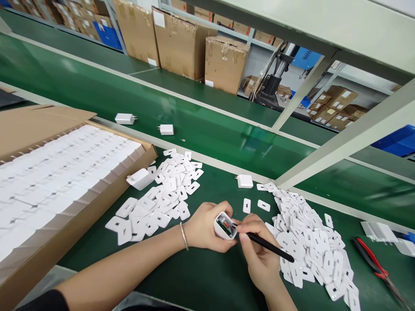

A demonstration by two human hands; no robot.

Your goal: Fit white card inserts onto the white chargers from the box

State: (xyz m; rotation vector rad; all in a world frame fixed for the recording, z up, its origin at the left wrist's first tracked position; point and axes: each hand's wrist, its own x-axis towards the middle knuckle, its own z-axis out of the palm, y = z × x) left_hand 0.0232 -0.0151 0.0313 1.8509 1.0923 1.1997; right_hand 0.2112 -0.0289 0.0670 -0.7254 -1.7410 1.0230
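My left hand (207,226) is wrapped around a white charger housing (218,232), its open end turned up toward me. Inside it a green circuit board and a small orange-red part show. Between the fingers of my right hand (259,250) is a slim black tool that looks like tweezers (270,247). Its tip reaches into the housing's opening; what the tip touches there is too small to tell. Loose white end caps (158,201) with slots lie heaped left of my hands, and another heap of white end caps (308,242) lies to the right.
A carton of white chargers (65,233) stands at the left. A white charger (244,181) lies beyond my hands, and another charger (141,179) sits against the left heap. Red-and-black pliers (378,268) lie far right. A metal post (343,134) slants down behind the right heap.
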